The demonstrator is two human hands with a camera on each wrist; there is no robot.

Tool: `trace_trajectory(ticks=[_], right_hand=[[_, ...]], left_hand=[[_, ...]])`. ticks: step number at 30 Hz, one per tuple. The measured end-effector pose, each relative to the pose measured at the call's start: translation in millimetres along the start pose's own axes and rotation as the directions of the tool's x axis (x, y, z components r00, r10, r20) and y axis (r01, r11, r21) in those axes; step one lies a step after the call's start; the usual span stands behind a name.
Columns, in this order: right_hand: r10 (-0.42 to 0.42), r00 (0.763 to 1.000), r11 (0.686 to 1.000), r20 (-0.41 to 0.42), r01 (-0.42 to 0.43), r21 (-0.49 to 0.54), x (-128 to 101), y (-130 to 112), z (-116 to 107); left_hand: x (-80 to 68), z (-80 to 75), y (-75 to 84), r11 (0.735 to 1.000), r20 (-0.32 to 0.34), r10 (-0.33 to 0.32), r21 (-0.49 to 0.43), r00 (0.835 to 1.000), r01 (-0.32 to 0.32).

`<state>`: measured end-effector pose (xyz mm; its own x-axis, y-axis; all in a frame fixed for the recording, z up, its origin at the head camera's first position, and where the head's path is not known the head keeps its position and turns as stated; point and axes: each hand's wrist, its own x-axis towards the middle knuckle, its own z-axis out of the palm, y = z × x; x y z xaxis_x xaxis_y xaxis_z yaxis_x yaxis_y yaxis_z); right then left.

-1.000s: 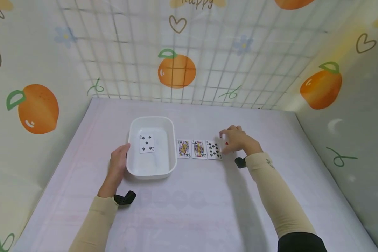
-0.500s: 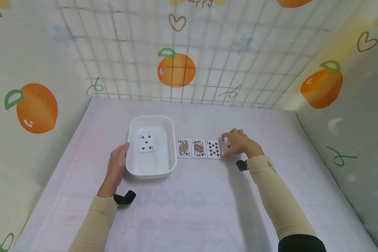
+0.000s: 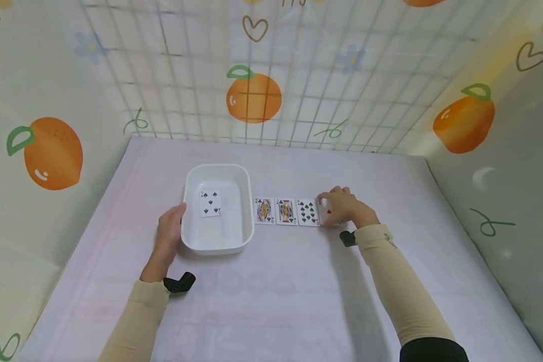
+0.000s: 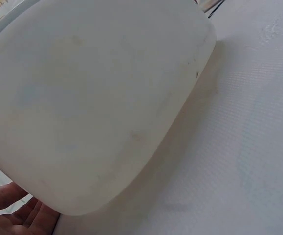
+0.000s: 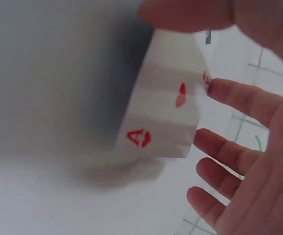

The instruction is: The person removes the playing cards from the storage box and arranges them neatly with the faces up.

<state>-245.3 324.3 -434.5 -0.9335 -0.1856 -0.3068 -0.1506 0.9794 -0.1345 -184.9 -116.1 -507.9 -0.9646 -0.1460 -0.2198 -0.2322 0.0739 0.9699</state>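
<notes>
My left hand (image 3: 166,237) holds the white plastic tub (image 3: 217,235) by its left wall, thumb up at the rim. In the left wrist view, its bent fingers (image 4: 31,215) show beside the tub wall (image 4: 87,103). A spade playing card (image 3: 210,203) lies face up in the tub. To the right, my right hand (image 3: 344,206) pinches a red ace playing card (image 5: 163,98) between thumb and index finger. That card looks bowed, with its long edge near the table. The other fingers are spread behind it. Part of the ace is hidden by the hand in the head view.
Between tub and right hand, two face cards, one (image 3: 264,210) near the tub and another (image 3: 286,211) beside it, lie in a row with a black spade card (image 3: 307,212). A wire grid (image 3: 298,110) behind a printed sheet stands at the table's back.
My right hand has shifted slightly right and toward me with the ace, uncovering more of the spade card beside it. During the last half second it stays put. The left hand and tub hold still.
</notes>
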Motion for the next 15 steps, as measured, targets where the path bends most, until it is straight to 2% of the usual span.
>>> trace_trajectory(ticks=[15], right_hand=[[0.014, 1.0, 1.0, 0.012, -0.014, 0.01, -1.2, 1.0, 3.5]], left_hand=[[1.6, -0.1, -1.0, 1.0, -0.003, 0.005, -0.005, 1.0, -0.005]])
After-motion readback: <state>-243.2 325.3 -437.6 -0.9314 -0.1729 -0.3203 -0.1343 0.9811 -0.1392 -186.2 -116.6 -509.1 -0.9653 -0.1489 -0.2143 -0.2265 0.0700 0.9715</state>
